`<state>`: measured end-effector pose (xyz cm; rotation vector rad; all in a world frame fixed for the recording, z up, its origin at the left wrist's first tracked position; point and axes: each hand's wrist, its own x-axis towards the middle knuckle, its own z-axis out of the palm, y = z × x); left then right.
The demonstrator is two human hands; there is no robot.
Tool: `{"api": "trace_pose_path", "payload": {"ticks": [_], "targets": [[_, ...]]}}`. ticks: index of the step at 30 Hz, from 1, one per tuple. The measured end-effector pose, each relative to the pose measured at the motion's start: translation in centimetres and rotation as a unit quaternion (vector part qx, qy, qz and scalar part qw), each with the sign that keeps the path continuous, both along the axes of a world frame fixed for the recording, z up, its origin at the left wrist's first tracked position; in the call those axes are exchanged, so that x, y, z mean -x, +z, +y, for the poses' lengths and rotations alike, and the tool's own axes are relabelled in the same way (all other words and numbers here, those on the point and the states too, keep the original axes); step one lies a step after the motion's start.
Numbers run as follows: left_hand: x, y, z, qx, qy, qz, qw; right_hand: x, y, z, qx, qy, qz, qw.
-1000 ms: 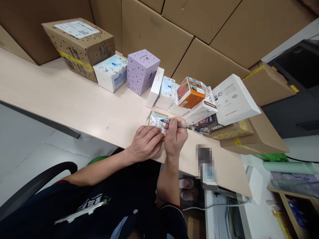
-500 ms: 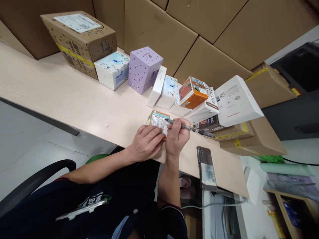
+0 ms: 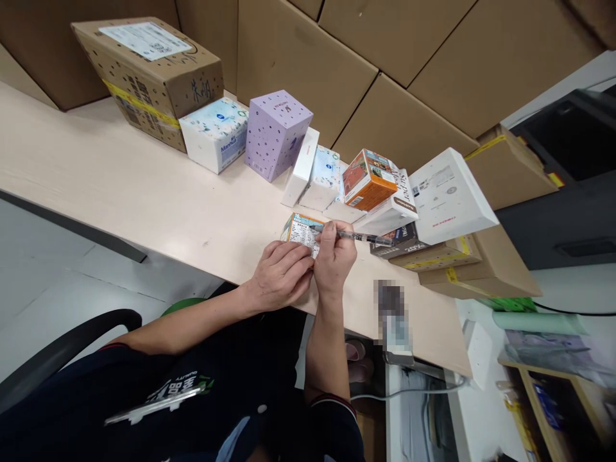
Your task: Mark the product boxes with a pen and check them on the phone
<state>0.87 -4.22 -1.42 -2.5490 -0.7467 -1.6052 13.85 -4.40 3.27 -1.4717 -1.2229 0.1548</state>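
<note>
A small box (image 3: 303, 236) with an orange edge and a panel of printed text lies on the table in front of me. My left hand (image 3: 282, 273) is closed over its near side, fingers together, covering part of the print. Beside it, my right hand (image 3: 335, 256) grips a pen (image 3: 366, 239) with a dark patterned barrel. The pen's tip points left at the box's printed face, and its rear end sticks out to the right. Whether the tip touches the face I cannot make out.
Behind my hands stand a purple box (image 3: 276, 135), tissue packs (image 3: 216, 135), an orange box (image 3: 369, 181) and a white box (image 3: 450, 196). A taped carton (image 3: 149, 83) sits at the back left. A phone (image 3: 393, 314), pixelated, lies right of my hands on the wooden table (image 3: 120, 173).
My right hand and the pen have shifted left over the box, and the pen tip has moved left and slightly up across the printed panel. My left hand keeps its place on the box.
</note>
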Motion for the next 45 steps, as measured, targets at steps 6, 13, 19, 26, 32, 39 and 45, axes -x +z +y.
{"api": "trace_pose_path", "payload": {"ticks": [6,13,19,26,32,39,45], "targets": [[0.1,0.1,-0.1,-0.006,0.008,0.007,1.0,0.0,0.3,0.2,0.007,0.013,-0.012,1.0],[0.0,0.0,0.0,-0.001,0.006,0.007,1.0,-0.1,0.3,0.1,0.018,0.004,-0.022,1.0],[0.1,0.1,-0.1,0.002,0.001,0.005,1.0,0.0,0.3,0.1,0.016,0.009,-0.022,1.0],[0.1,0.0,0.0,0.0,0.006,0.009,1.0,0.0,0.0,0.0,0.003,-0.003,-0.014,1.0],[0.1,0.2,-0.1,0.0,0.004,0.013,1.0,0.0,-0.8,-0.8,-0.049,-0.035,0.082,0.995],[0.1,0.2,-0.1,-0.002,0.002,0.014,1.0,-4.2,-2.4,-4.2,0.069,-0.073,-0.128,0.987],[0.1,0.2,0.0,-0.003,0.005,0.016,1.0,-5.2,-3.0,-5.4,0.278,-0.024,-0.318,0.906]]}}
